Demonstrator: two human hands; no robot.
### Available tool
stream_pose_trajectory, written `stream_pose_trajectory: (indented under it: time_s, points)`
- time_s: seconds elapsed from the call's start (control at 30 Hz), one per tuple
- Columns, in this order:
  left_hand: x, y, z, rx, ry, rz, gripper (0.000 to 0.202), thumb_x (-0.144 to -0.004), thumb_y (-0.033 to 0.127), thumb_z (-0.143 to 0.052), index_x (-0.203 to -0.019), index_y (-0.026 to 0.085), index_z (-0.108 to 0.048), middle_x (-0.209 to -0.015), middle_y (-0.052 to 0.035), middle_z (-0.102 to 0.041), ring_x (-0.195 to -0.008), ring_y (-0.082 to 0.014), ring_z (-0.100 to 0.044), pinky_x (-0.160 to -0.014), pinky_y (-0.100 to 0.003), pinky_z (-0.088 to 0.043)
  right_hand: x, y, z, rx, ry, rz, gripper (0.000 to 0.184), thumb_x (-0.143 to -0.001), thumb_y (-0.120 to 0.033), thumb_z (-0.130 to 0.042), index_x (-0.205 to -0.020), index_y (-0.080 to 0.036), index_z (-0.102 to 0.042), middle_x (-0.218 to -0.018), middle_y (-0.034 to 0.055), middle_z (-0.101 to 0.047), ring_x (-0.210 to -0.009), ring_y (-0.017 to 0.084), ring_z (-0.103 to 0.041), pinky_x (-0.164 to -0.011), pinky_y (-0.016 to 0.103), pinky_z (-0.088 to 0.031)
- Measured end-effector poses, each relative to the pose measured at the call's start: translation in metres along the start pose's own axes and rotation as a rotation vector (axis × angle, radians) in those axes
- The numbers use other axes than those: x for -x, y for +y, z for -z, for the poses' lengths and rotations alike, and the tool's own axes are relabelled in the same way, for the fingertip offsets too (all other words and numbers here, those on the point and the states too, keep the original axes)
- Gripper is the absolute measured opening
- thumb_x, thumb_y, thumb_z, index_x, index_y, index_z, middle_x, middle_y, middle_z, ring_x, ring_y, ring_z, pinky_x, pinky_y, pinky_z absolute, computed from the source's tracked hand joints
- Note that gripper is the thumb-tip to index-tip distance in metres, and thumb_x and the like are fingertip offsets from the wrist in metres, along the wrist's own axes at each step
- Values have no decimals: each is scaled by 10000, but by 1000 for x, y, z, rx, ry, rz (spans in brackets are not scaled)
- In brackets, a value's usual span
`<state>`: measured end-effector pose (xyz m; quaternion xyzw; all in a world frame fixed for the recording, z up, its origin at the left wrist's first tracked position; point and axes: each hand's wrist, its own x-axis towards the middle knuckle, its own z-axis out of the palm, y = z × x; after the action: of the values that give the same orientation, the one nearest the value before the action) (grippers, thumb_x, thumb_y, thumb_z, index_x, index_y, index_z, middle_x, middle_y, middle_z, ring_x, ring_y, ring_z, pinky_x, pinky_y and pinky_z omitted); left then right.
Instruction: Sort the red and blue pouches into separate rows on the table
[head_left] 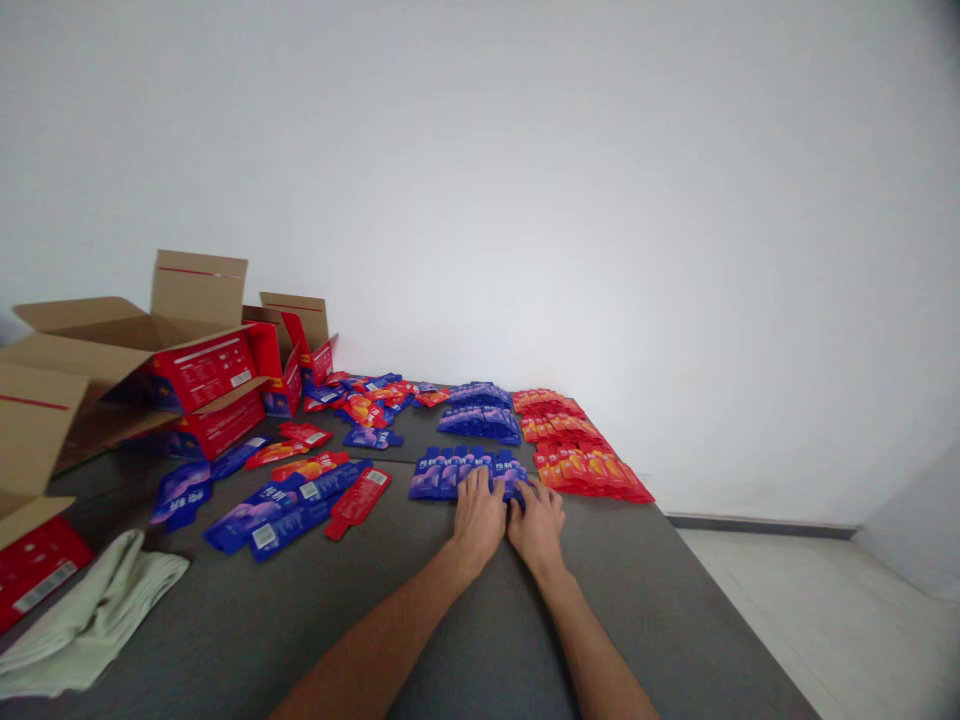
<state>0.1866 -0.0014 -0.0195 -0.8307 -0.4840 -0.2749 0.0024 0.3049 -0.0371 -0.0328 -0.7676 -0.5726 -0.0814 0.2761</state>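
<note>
My left hand (481,512) lies on the near row of blue-purple pouches (442,472), fingers stretched forward over its right part. Beside it, my right hand (538,522) has its fingers spread and bent over the row's right end, touching the last blue pouch (510,466). The pouches overlap side by side and lie flat, spouts away from me. Both palms partly cover the row's near edge. Just right of my right hand is a row of red-orange pouches (589,470). Whether any fingertip reaches under a pouch is hidden.
Behind are more rows of blue pouches (480,422) and red pouches (559,428). Loose mixed pouches (371,402) lie at back left, with several nearer ones. Open cartons (214,370) and a folded pale cloth (97,610) occupy the left. The table's right edge drops to floor.
</note>
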Motion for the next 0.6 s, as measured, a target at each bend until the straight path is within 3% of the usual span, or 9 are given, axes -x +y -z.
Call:
stream_pose_trajectory:
  time_s: [0.13, 0.27, 0.6]
  points:
    - [14, -18, 12, -55, 26, 22, 364, -892, 275, -484, -1234, 216, -596, -1364, -139, -473, -1275, -329, -363, -1022, -497, -323, 6, -29, 3, 51, -2, 93, 430, -874, -215, -480, -1295, -257, -560, -1401, 76, -460, -1249, 289, -345, -981, 415, -320]
    - [32, -50, 28, -108, 58, 88, 372, -872, 253, -509, -1230, 200, -596, -1365, -154, -469, -1285, -332, -346, -1026, -500, -316, 14, -64, -5, 57, -37, 196, 461, -875, -204, -484, -1329, -266, -529, -1417, 74, -450, -1282, 295, -328, -1016, 430, -289]
    - [70, -176, 82, -289, 109, 271, 364, -861, 124, -443, -1178, 174, -614, -1266, -143, -544, -1222, -284, -425, -1001, -447, -344, 46, -167, -36, -90, -78, 370, 450, -866, -172, -466, -1300, -259, -549, -1411, 85, -451, -1273, 295, -354, -988, 424, -323]
